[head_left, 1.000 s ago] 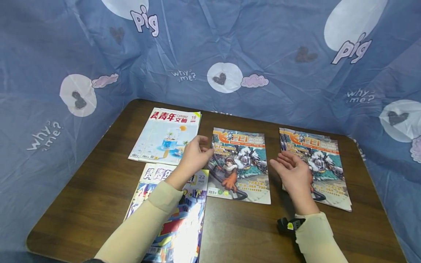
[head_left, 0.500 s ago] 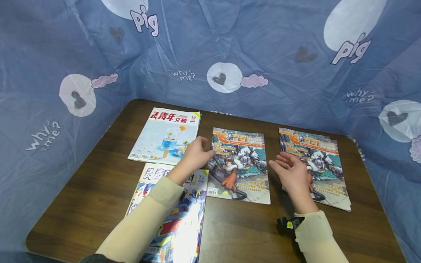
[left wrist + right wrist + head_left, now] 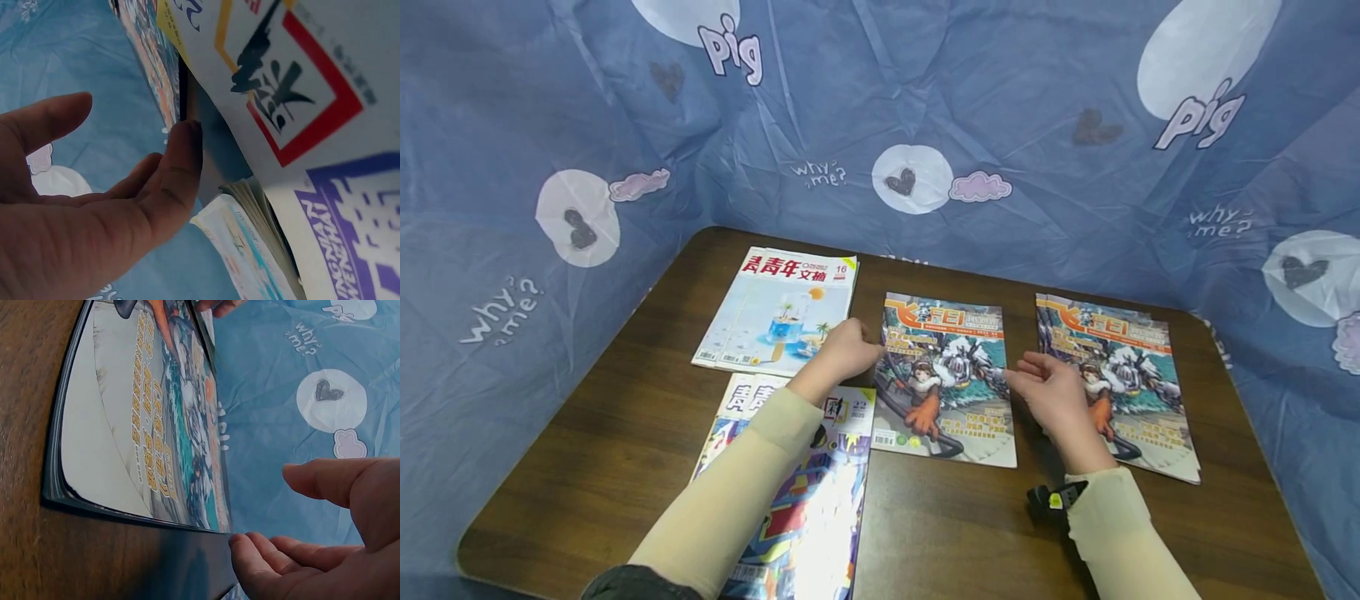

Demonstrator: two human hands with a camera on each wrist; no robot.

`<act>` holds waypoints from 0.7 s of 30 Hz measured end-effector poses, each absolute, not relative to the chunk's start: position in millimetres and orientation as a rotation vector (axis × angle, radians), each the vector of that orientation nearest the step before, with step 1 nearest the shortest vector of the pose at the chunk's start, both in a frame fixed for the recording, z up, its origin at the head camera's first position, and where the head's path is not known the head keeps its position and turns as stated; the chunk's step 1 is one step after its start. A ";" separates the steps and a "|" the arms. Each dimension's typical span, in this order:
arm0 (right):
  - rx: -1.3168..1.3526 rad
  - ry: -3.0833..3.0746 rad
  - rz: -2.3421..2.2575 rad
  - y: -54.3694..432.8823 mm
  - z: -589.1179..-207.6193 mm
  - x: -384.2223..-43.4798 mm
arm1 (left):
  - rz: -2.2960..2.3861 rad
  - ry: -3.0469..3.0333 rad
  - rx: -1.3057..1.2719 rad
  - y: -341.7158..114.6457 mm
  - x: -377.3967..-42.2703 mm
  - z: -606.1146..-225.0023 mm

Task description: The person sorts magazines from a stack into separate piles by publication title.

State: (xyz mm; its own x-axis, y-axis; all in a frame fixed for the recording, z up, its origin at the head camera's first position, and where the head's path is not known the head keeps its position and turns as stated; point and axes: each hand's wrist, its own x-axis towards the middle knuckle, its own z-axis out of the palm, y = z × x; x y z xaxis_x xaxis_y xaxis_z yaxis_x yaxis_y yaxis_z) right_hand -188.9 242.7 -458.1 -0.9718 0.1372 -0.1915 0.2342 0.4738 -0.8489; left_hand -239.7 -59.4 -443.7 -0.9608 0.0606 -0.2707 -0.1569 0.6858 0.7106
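A magazine [image 3: 951, 387] with an orange FEI title and a cartoon cover lies flat on the wooden table, between my two hands. At its left edge is my left hand [image 3: 841, 357], palm side facing the magazine. Thumb and fingers stand apart in the left wrist view, with nothing held between them. My right hand [image 3: 1058, 406] is at the magazine's right edge, partly over a second FEI stack [image 3: 1138, 375]. In the right wrist view its fingertips [image 3: 240, 547] lie close to the magazine's corner edge; whether they touch cannot be told. The thumb is spread away.
A stack of magazines with an ice-lolly cover [image 3: 775, 317] lies at the back left. In front of it, colourful magazines [image 3: 805, 500] are partly hidden under my left forearm. A blue printed cloth [image 3: 910, 100] hangs behind the table [image 3: 940, 533].
My right hand has moved left to the middle magazine's right edge. The left hand has shifted slightly down at the left edge. All magazines stay where they were.
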 end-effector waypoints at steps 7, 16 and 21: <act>0.343 2.527 -1.525 241.0 -463.5 -194.4 | 1.135 2.575 -0.134 -60.2 -245.1 -449.1; 0.437 2.414 -1.539 240.2 -467.8 -199.5 | 1.289 2.358 -0.269 -54.0 -257.0 -454.0; 0.437 2.390 -1.542 240.7 -467.5 -200.4 | 1.353 2.289 -0.341 -50.9 -259.6 -454.2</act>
State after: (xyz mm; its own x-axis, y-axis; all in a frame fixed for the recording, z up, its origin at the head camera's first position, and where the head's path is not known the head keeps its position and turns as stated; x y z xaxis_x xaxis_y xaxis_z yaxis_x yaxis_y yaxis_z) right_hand -200.4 240.7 -467.5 -0.9200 0.1078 -0.3768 0.3877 0.3902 -0.8351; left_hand -259.6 -50.9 -454.2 -0.8649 0.0190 -0.5015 -0.4302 0.4865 0.7604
